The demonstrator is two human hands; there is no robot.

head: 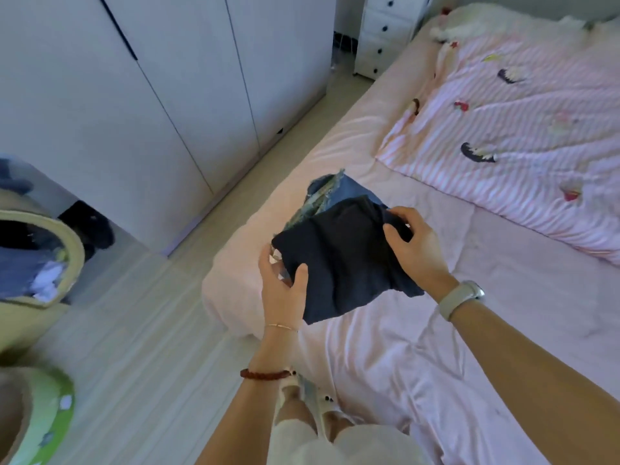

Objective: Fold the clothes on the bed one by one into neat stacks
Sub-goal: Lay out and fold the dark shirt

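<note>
Two hands, one folded dark garment [342, 256] held over the bed [419, 347] corner

Left hand [283, 286] pinches the near edge, right hand [412, 243] curls round the far side (denim [339, 193] underneath, already folded I think). Best to lower it flat, edges squared, so nothing slides.

A bedroom in a home. The bed [385, 347] has a pink sheet, w/ a pink striped quilt [523, 135] printed w/ small cartoon figures spread over its far part. White wardrobe doors [167, 95] run along the opposite wall, and a small white chest of drawers [382, 35] w/ dark knobs stands by the bed's head. A laundry basket [50, 263] holding clothes sits on the pale wood-look floor [134, 347].
</note>
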